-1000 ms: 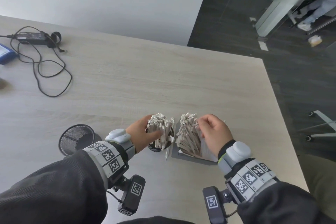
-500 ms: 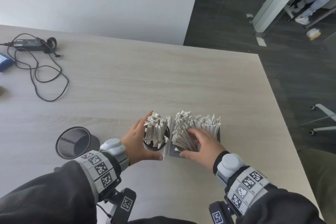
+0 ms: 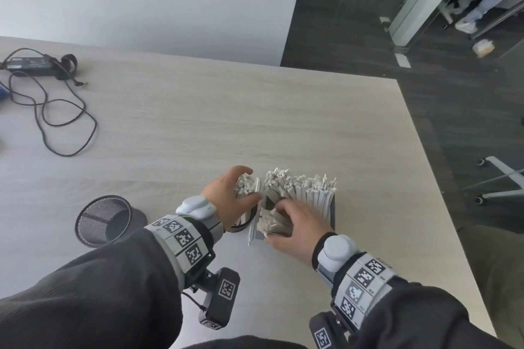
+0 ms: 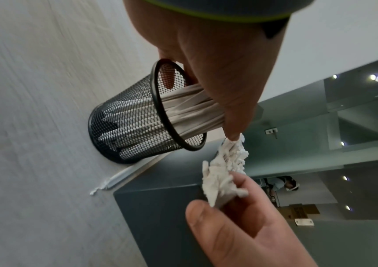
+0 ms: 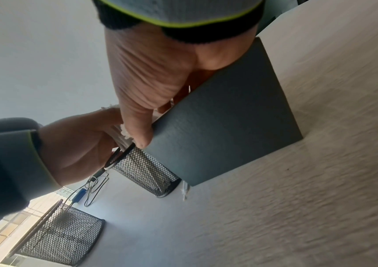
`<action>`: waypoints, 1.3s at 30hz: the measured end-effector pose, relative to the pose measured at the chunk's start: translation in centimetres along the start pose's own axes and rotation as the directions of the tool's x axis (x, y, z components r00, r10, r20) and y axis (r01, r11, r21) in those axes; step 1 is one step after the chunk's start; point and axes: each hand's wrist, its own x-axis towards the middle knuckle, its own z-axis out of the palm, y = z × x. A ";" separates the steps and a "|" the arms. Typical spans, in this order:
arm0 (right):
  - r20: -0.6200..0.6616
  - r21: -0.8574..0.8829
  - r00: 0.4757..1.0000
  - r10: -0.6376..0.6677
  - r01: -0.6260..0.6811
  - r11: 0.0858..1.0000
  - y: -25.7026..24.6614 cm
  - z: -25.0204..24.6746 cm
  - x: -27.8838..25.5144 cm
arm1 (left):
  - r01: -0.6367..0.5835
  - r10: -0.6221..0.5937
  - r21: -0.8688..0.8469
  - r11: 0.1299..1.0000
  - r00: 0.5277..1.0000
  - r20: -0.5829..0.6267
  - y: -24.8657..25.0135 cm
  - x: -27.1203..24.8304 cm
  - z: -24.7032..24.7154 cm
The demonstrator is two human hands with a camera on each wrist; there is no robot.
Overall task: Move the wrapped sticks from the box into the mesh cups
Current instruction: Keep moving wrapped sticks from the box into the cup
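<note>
Right hand (image 3: 297, 224) pinches a bundle of sticks (image 3: 273, 224) inside the box (image 3: 332, 211); left hand (image 3: 229, 198) wraps the stick-filled cup (image 4: 137, 122) beside the box.

On the pale, grey-beige wood-grain table top (image 3: 255, 122) stand two black wire-mesh cups (image 3: 103, 219) with an open diamond weave, a dark slate-grey matte box (image 5: 224, 130) packed with white paper-wrapped sticks (image 3: 309, 190), and a black coiled power cable (image 3: 56, 110), while the black sleeves (image 3: 99, 292) carry white bands of black-and-white square markers (image 3: 181, 235).
</note>
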 end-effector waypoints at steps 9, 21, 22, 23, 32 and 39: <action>-0.017 -0.232 0.995 -0.098 0.091 0.968 0.4 1.1 0.1 | 0.032 -0.032 -0.003 0.999 0.999 0.035 -0.7 0.4 -0.4; -0.077 0.051 0.993 -0.087 0.091 0.995 0.2 0.2 -0.7 | 0.040 -0.040 -0.003 0.999 0.998 0.055 -0.8 0.3 -1.1; -0.118 0.153 0.992 -0.040 0.058 0.987 0.2 -0.1 -0.9 | 0.040 -0.040 0.001 0.999 0.998 0.058 -0.9 0.3 -1.2; -0.150 0.247 0.989 0.018 0.020 0.969 0.2 -0.5 -1.1 | 0.039 -0.039 -0.001 0.999 0.997 0.059 -1.0 0.2 -1.4; -0.396 0.497 0.894 0.211 0.016 0.867 -1.2 -6.3 -1.1 | 0.048 -0.045 -0.098 0.994 0.998 0.035 -2.9 -0.6 -2.4; -0.306 0.800 0.876 0.372 0.025 0.599 -4.9 -7.0 0.6 | 0.061 -0.065 -0.189 0.980 0.998 -0.012 -3.6 -1.3 -3.0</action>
